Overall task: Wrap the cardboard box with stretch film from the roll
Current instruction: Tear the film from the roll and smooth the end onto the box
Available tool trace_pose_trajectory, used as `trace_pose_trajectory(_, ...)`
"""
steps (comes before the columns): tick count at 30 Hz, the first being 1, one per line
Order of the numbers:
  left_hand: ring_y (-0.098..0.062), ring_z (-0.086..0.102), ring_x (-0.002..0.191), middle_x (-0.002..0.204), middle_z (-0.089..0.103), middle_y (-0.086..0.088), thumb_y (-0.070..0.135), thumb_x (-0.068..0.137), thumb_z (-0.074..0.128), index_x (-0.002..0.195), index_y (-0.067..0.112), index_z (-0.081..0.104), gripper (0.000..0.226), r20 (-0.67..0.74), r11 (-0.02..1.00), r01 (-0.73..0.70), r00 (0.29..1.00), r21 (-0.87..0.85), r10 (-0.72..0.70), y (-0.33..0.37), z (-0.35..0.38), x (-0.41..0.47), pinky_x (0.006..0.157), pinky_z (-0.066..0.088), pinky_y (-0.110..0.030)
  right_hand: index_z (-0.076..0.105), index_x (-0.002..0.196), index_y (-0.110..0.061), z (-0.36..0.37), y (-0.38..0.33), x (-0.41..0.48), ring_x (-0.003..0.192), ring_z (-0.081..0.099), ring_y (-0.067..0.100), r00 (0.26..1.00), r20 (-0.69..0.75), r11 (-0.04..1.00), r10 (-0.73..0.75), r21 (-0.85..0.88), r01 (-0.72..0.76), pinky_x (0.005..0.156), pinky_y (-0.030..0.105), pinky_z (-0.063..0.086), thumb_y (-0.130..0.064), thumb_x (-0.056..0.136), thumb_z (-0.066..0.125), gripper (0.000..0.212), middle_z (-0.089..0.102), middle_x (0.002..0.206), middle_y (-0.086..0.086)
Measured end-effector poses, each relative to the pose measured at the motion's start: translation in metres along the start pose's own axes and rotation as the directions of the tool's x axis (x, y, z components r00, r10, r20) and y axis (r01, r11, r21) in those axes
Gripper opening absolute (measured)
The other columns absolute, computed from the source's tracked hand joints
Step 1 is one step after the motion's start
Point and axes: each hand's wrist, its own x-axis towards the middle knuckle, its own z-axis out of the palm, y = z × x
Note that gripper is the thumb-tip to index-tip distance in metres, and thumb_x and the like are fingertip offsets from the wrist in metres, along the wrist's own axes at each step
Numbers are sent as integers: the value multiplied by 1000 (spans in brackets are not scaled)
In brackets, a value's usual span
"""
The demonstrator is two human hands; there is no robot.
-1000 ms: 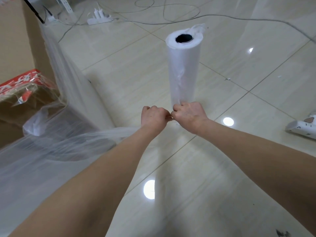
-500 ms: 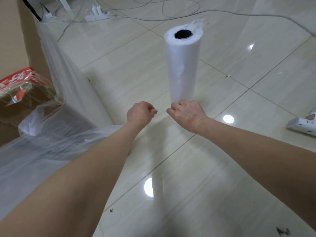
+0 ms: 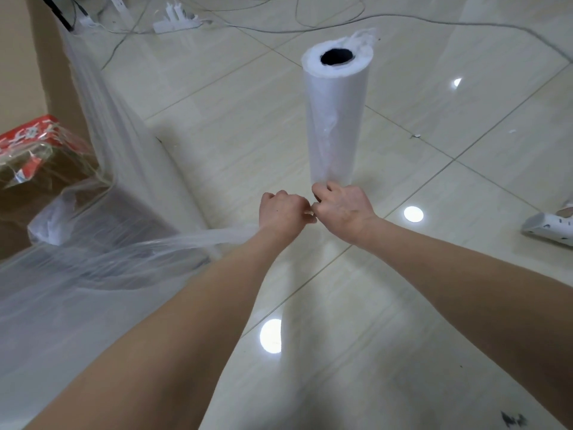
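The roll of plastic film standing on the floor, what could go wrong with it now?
The stretch film roll stands tall on its end, right beside the right hand; a tug might topple it. The film strand running from the left hand to the cardboard box looks bunched, so it may tear unevenly. Cables behind could trip someone.

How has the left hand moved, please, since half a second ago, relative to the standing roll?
Yes: the left hand has closed rightward toward the roll, meeting the right hand again.

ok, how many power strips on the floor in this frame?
1 for certain: a white power strip at the top, left of centre, among loose cables. The box and frame edges may hide others.
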Motion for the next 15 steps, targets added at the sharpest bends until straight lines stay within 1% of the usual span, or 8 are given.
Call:
trace_pose_trajectory(1, -21, 54, 91, 68, 55, 7, 44, 90, 53, 66, 28, 58, 29, 1, 999, 41, 999, -26, -41, 2, 0, 1, 74, 25, -29, 60, 118, -17, 0, 0, 0, 112, 45, 24, 1000, 7, 1000, 1, 4, -1, 66, 31, 35, -13, 95, 44, 29, 43, 121, 4)
trace_pose_trajectory(2, -21, 53, 83, 66, 56, 5, 41, 91, 53, 59, 25, 52, 35, 23, 996, 74, 997, -52, -73, 3, -1, 1, 73, 24, -29, 61, 118, -17, 0, 0, 0, 112, 45, 24, 1000, 11, 1000, 0, 4, 0, 67, 31, 35, -11, 94, 44, 29, 43, 120, 4)
trace_pose_trajectory(3, -21, 51, 78, 71, 62, 3, 40, 91, 54, 61, 25, 54, 34, 29, 991, 102, 995, -86, -100, 2, -1, 2, 73, 24, -28, 61, 117, -17, 0, 0, 0, 112, 45, 24, 1000, 15, 1000, -2, 2, 2, 67, 31, 35, -10, 94, 44, 29, 44, 120, 4)
trace_pose_trajectory(4, -21, 51, 76, 79, 67, 1, 39, 91, 55, 68, 27, 61, 26, 30, 986, 124, 992, -110, -121, 1, -2, 3, 73, 26, -28, 61, 116, -17, 1, 0, 1, 112, 45, 24, 1000, 20, 1000, -5, -3, 6, 67, 30, 35, -9, 94, 45, 29, 44, 120, 4)
trace_pose_trajectory(6, -20, 58, 84, 92, 70, 1, 36, 90, 58, 87, 27, 71, 16, 35, 974, 175, 985, -146, -171, -5, -2, 5, 75, 31, -28, 62, 114, -15, 3, -1, 1, 111, 45, 24, 999, 29, 1000, -14, -9, 15, 67, 30, 35, -7, 93, 46, 28, 44, 120, 3)
trace_pose_trajectory(7, -21, 60, 90, 95, 70, 1, 34, 89, 59, 92, 26, 72, 15, 30, 965, 207, 978, -162, -204, -8, -3, 5, 76, 34, -28, 62, 113, -15, 4, -1, 1, 110, 46, 24, 999, 29, 1000, -19, -13, 20, 66, 30, 35, -6, 92, 46, 28, 44, 119, 3)
trace_pose_trajectory(11, -25, 62, 91, 96, 70, -3, 31, 88, 62, 92, 23, 73, 13, 12, 903, 352, 933, -246, -361, -20, -3, 4, 75, 41, -28, 62, 110, -14, 4, -1, 1, 108, 45, 24, 999, 30, 999, -33, -15, 33, 64, 30, 35, -3, 90, 46, 28, 43, 119, 4)
trace_pose_trajectory(15, -27, 63, 90, 96, 71, -4, 30, 88, 64, 94, 23, 73, 13, 31, 855, 416, 903, -309, -428, -26, -5, 8, 76, 44, -29, 63, 108, -13, 2, -1, 4, 107, 45, 25, 998, 10, 998, -62, -19, 62, 64, 30, 33, -1, 89, 45, 29, 43, 119, 4)
